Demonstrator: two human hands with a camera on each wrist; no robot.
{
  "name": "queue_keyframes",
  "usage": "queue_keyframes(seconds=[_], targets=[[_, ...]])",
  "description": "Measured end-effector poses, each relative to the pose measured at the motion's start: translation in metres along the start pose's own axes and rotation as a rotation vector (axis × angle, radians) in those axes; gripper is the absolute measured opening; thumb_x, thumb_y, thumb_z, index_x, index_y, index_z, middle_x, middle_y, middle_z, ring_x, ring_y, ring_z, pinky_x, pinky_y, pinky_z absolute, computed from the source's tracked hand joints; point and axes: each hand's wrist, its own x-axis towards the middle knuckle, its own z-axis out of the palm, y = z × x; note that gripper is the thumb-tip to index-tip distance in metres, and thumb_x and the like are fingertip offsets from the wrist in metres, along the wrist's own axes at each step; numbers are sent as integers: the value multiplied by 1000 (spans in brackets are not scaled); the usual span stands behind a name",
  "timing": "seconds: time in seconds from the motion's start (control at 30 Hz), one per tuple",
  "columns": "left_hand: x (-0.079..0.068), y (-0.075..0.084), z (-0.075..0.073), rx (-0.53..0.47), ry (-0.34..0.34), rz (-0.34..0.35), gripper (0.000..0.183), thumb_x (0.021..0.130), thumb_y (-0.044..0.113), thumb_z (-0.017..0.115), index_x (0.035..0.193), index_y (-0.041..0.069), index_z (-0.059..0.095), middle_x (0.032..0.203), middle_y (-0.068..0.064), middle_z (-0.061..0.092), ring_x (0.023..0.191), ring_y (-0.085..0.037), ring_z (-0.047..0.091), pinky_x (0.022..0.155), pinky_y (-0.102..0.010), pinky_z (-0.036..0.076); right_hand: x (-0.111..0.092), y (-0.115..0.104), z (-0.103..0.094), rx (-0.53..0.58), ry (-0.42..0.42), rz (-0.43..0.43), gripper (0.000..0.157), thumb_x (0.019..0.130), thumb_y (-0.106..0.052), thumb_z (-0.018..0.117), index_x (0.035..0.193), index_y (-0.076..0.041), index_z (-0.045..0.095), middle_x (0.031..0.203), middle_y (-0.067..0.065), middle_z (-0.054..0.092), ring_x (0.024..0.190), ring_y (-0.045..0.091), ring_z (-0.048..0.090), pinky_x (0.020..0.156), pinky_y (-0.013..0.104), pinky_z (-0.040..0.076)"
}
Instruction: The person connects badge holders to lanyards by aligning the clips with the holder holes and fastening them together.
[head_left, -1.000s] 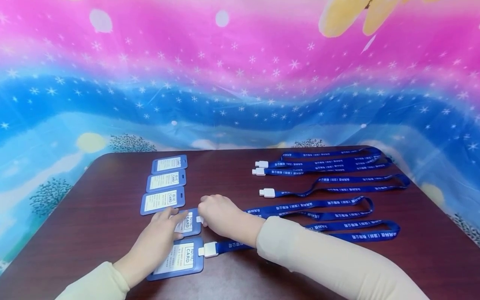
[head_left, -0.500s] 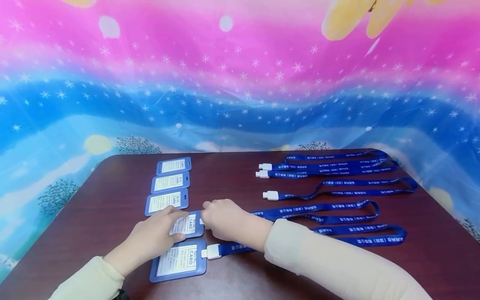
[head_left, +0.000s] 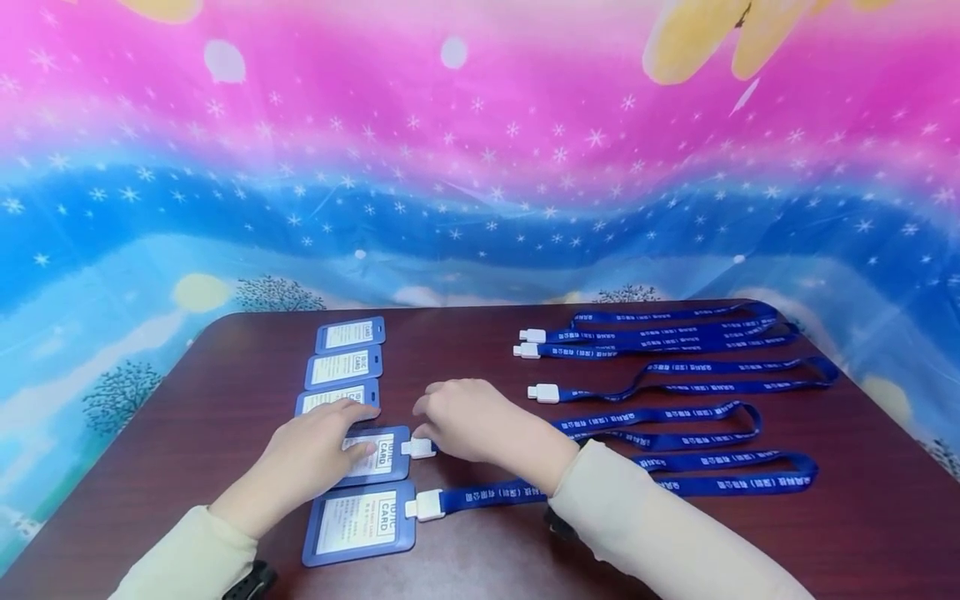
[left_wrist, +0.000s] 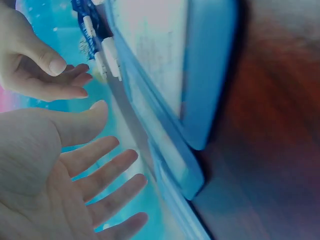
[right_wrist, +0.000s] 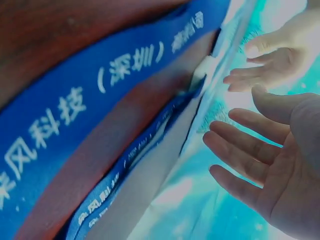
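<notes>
In the head view my left hand (head_left: 300,454) hovers over a blue ID card holder (head_left: 397,454), fingers loosely spread and holding nothing in the left wrist view. That holder's slot meets the white plastic clip (head_left: 422,449) of a blue lanyard (head_left: 600,420). Just above and right of this clip is my right hand (head_left: 476,421), its fingers relaxed and free of it in the right wrist view. Nearer the front edge, another card holder (head_left: 358,525) is joined to a white clip (head_left: 430,505) on a second blue lanyard (head_left: 491,495); my right forearm covers part of both straps.
Farther back on the left lie three more card holders (head_left: 343,367) in a column, the nearest partly behind my left fingers. Three loose lanyards (head_left: 705,387) with white clips (head_left: 543,393) lie at the back right of the dark wooden table (head_left: 450,342). A printed cloth (head_left: 480,167) hangs behind.
My right hand has let go of the white clip and lifted up and to the right. My left hand has risen off the card holder, its fingers now reaching over the one behind.
</notes>
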Motion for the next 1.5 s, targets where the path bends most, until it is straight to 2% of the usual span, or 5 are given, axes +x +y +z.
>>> queue_keyframes(seconds=[0.37,0.77,0.97,1.13,1.5], targets=[[30,0,-12,-50,63,-38,44,92,26,73,132,12,64,134,-17,59,123,-40,54,94,-63,45,-8,23,-20,194,22,138,36,95,-36,67,126,-18,70,122,1,69,118,20,61,98,41,50],[45,-17,-29,-117,27,-69,46,96,27,66,138,10,58,143,-22,51,134,-46,42,100,-68,37,-23,60,-33,417,25,263,32,97,-31,66,124,-15,71,117,-1,70,112,18,63,98,40,50],[46,-21,-31,-143,11,-95,47,97,28,65,140,11,57,144,-22,49,135,-46,39,101,-69,35,-32,77,-41,417,45,289,29,99,-28,64,123,-14,70,116,2,70,94,18,67,91,41,53],[47,-23,-28,-138,1,-89,46,98,27,64,139,10,57,144,-22,49,135,-46,40,100,-69,35,-36,85,-42,388,64,331,30,97,-26,66,124,-12,70,114,5,70,100,20,65,91,43,53],[50,-26,-15,-132,-14,-99,46,97,25,66,139,10,58,143,-21,51,135,-46,39,100,-70,35,-39,103,-35,378,7,362,30,98,-23,64,124,-8,69,111,7,70,93,18,65,89,41,54]])
